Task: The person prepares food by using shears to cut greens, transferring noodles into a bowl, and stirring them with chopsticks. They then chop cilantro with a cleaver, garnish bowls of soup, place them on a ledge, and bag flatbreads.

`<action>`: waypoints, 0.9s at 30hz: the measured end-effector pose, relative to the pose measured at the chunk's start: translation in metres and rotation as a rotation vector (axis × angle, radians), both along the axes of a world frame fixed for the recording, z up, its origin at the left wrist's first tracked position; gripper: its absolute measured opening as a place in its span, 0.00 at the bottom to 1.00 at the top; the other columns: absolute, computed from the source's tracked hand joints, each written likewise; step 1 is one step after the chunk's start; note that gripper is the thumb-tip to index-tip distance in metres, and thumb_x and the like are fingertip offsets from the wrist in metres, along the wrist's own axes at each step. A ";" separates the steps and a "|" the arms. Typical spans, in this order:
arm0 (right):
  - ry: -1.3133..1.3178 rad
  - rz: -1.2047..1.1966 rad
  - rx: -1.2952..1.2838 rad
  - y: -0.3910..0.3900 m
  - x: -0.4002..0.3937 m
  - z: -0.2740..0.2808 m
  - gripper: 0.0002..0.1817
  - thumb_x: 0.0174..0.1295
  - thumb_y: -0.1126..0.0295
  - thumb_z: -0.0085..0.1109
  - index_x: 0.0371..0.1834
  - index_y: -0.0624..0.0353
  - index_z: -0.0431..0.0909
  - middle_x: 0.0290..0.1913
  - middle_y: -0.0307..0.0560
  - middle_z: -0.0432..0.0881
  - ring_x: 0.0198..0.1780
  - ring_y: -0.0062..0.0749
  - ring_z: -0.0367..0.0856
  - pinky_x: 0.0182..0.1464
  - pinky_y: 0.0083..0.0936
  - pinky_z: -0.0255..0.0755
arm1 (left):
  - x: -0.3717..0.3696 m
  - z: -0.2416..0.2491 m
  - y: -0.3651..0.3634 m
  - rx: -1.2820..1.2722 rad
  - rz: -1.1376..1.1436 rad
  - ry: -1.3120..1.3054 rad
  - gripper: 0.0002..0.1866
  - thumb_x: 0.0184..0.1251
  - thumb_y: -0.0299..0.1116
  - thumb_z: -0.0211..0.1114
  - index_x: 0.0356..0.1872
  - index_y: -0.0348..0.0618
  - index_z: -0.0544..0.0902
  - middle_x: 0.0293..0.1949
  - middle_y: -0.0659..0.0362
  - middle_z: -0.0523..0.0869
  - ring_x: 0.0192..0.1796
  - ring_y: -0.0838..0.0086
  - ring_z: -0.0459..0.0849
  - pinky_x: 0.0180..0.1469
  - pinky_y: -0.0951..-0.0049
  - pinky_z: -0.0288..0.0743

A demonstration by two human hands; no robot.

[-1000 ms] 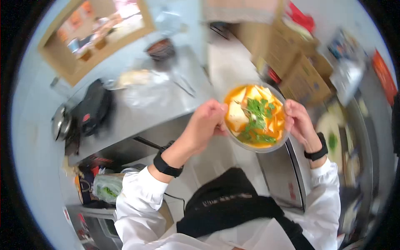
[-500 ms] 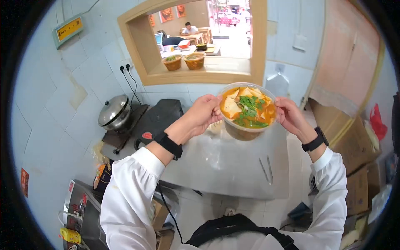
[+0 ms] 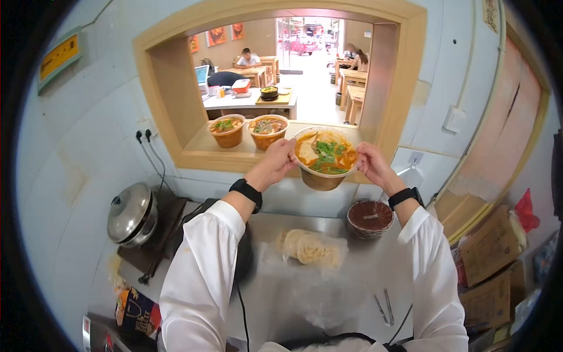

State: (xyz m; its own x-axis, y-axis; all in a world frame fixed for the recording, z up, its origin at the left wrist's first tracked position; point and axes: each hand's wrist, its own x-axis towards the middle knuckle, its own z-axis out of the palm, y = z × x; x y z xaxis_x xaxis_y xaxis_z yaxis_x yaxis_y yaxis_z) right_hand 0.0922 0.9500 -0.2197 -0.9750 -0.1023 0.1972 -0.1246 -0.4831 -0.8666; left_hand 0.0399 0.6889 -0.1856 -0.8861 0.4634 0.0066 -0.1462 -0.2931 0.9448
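Between my two hands I carry a clear plastic bowl of soup, with red broth, pale slices and green herbs on top. My left hand grips its left rim, fingers closed on the edge. On the opposite side, my right hand pinches the rim. The bowl is held level, at the front edge of the wooden hatch sill. Two similar bowls stand on the sill to the left: one soup bowl with herbs, and another soup bowl close beside my left hand.
Below, the steel table bears a bag of pale dough rounds, a dark red round container and metal tongs. A lidded pot stands left. Cardboard boxes are stacked right. Through the hatch, seated people appear.
My hands have brought the soup bowl forward to the hatch sill. The view has moved closer to the hatch, and the dough rounds and dark red container now show on the table.
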 end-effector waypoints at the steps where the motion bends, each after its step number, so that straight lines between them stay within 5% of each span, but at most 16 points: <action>1: 0.013 0.000 0.003 0.008 -0.008 -0.012 0.05 0.59 0.72 0.46 0.25 0.55 0.67 0.16 0.32 0.65 0.18 0.19 0.67 0.23 0.15 0.67 | -0.007 -0.012 0.006 0.024 0.005 -0.010 0.11 0.67 0.38 0.51 0.29 0.44 0.65 0.18 0.65 0.67 0.17 0.81 0.67 0.21 0.80 0.69; 6: -0.023 -0.005 -0.040 0.016 -0.058 -0.035 0.04 0.59 0.73 0.45 0.27 0.57 0.67 0.17 0.33 0.66 0.19 0.19 0.69 0.23 0.16 0.69 | -0.049 -0.036 0.022 0.036 0.079 -0.009 0.08 0.68 0.37 0.49 0.29 0.48 0.68 0.18 0.70 0.67 0.19 0.86 0.65 0.23 0.86 0.65; 13: 0.006 -0.056 -0.115 0.022 -0.136 -0.050 0.03 0.59 0.75 0.44 0.29 0.58 0.67 0.19 0.35 0.70 0.19 0.19 0.70 0.23 0.16 0.70 | -0.137 -0.062 0.033 0.024 0.052 0.085 0.10 0.67 0.41 0.51 0.28 0.51 0.67 0.20 0.70 0.69 0.24 0.86 0.67 0.30 0.82 0.66; 27: 0.018 -0.223 -0.191 0.031 -0.143 -0.084 0.04 0.59 0.74 0.45 0.27 0.56 0.65 0.18 0.34 0.68 0.20 0.17 0.68 0.22 0.14 0.66 | -0.146 -0.089 0.063 0.003 0.174 0.123 0.08 0.68 0.38 0.48 0.36 0.45 0.70 0.33 0.65 0.75 0.36 0.82 0.73 0.42 0.79 0.68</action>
State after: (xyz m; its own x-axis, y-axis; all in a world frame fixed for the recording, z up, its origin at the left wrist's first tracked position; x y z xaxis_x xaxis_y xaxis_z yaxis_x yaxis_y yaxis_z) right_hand -0.0511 0.9814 -0.3036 -0.9655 0.1547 0.2094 -0.2603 -0.5966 -0.7592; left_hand -0.1065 0.7522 -0.2749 -0.9454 0.3029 0.1204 0.0229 -0.3067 0.9515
